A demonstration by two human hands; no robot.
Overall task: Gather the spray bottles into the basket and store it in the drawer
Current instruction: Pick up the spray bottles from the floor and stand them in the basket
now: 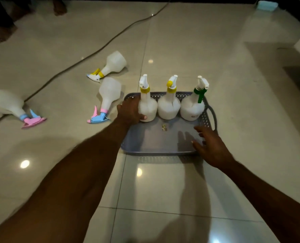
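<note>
Left hand: wrapped around the leftmost upright bottle in the basket, frame centre.
Right hand: fingers spread, at the basket's near right corner.

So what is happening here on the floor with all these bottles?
A person is collecting spray bottles into a grey basket on the tiled floor. Three bottles already stand upright along its far side. The left hand is wrapped around the leftmost one, the yellow-collared bottle; the right hand is open at the basket's near right corner. Three more bottles lie on their sides on the floor to the left, not yet gathered: one with yellow trim and two with pink and blue triggers.
</note>
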